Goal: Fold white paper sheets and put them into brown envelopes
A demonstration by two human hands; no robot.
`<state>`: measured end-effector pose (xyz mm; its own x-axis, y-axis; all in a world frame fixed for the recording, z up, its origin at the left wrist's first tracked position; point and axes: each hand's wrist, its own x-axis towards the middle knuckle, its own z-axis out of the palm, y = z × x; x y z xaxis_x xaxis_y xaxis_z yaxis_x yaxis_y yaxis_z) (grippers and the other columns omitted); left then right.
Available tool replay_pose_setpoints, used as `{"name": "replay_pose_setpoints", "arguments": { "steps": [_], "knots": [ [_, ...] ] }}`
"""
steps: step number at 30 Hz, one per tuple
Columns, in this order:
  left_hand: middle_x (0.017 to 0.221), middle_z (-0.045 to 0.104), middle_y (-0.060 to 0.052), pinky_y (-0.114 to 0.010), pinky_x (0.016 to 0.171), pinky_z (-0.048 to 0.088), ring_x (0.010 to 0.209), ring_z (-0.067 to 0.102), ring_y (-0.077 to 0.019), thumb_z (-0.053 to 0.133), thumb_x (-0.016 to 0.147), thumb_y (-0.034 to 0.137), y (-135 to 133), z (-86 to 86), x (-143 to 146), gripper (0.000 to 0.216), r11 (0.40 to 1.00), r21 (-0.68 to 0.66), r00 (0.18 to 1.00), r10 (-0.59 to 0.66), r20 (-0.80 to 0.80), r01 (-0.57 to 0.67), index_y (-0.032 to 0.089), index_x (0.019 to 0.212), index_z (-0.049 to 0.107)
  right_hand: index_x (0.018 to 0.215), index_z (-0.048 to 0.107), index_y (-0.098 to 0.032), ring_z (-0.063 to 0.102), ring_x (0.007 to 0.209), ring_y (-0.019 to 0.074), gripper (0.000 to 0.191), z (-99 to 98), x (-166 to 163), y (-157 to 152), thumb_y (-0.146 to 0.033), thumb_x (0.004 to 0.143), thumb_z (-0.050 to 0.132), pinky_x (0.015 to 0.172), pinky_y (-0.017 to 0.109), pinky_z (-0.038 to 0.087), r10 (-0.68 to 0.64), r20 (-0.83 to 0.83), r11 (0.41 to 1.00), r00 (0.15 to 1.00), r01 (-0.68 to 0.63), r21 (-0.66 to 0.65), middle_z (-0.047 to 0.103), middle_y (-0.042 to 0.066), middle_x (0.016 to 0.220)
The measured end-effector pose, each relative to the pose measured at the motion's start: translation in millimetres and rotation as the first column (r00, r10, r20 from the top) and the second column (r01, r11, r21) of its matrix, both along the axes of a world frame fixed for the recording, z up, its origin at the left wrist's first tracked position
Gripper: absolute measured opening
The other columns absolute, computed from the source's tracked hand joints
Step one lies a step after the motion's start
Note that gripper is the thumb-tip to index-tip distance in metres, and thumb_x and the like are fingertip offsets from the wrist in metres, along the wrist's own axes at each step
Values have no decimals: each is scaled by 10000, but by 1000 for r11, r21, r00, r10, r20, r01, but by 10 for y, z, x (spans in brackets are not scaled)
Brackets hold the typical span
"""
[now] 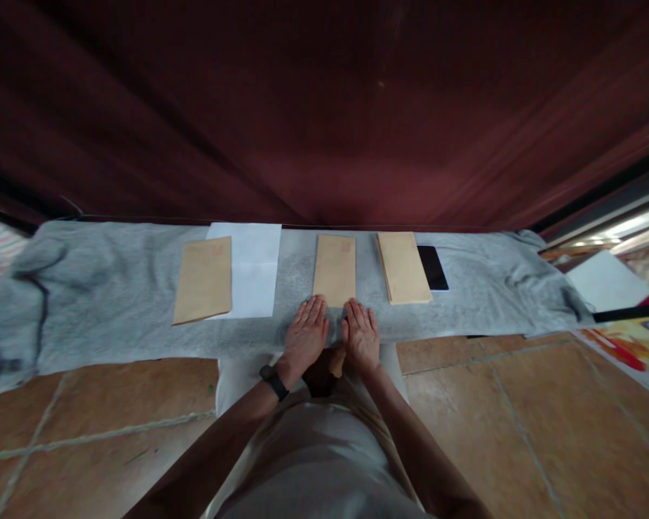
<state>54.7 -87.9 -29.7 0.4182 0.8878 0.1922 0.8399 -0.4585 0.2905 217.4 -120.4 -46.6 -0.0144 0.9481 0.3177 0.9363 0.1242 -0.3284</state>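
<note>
A brown paper envelope (335, 267) with faint red print at its upper right lies flat on the grey cloth in front of me. My left hand (307, 331) rests palm down with fingers stretched, its tips at the envelope's lower left corner. At the lower right corner lies my right hand (362, 333), also flat with fingers out. Neither hand grips anything. To the right is a stack of brown envelopes (404, 267). On the left another brown envelope (202, 281) partly covers white paper (257, 270).
A dark phone (433, 268) sits partly under the right stack. The grey cloth (113, 288) covers a long narrow surface against a dark red panel (324, 130). Tiled floor (465, 404) shows below. White paper (608, 281) and a colourful printed sheet (638, 346) are at far right.
</note>
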Motion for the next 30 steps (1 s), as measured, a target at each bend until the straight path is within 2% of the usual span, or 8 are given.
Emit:
{"name": "replay_pose_setpoints", "arguments": {
  "steps": [4,9,15,24,30],
  "knots": [
    [1575,461,-130,-446,1260,292,1508,357,-242,357,1018,215,12,-4,105,504,995,-8,995,-95,-6,95,102,1491,489,1472,525,-120,460,1438,254,451,-1,-6,3,-249,1065,380,1242,493,253,-7,1,1000,1000,7,-5,548,140,1505],
    [1567,469,-146,-434,1253,306,1493,385,-243,365,1011,200,37,-14,162,502,993,4,993,-114,-24,114,73,1477,498,1456,547,-147,458,1440,251,437,12,-26,51,-248,1052,413,1244,492,268,46,6,999,999,-46,-12,550,114,1509],
    [1549,491,-147,-429,1234,341,1487,397,-242,387,988,189,22,-19,103,514,997,20,997,-68,-31,68,98,1481,503,1462,542,-158,511,1401,229,440,34,-68,90,-237,1042,438,1232,456,313,94,-13,995,995,-94,-14,576,112,1485],
    [1518,527,-160,-457,1206,373,1455,447,-267,372,1010,227,-12,1,-41,494,998,15,998,57,15,-57,110,1466,519,1474,526,-145,498,1415,247,447,-3,-12,18,-239,1053,411,1222,479,324,22,-10,1000,1000,-22,11,545,127,1509],
    [1448,598,-140,-482,1157,417,1364,540,-288,442,999,253,48,35,-87,391,990,-4,987,139,81,-139,173,1337,621,1467,532,-136,497,1414,257,445,-18,-25,9,-246,1051,418,1225,478,314,-12,-21,1000,1000,13,26,555,121,1502]
  ]
}}
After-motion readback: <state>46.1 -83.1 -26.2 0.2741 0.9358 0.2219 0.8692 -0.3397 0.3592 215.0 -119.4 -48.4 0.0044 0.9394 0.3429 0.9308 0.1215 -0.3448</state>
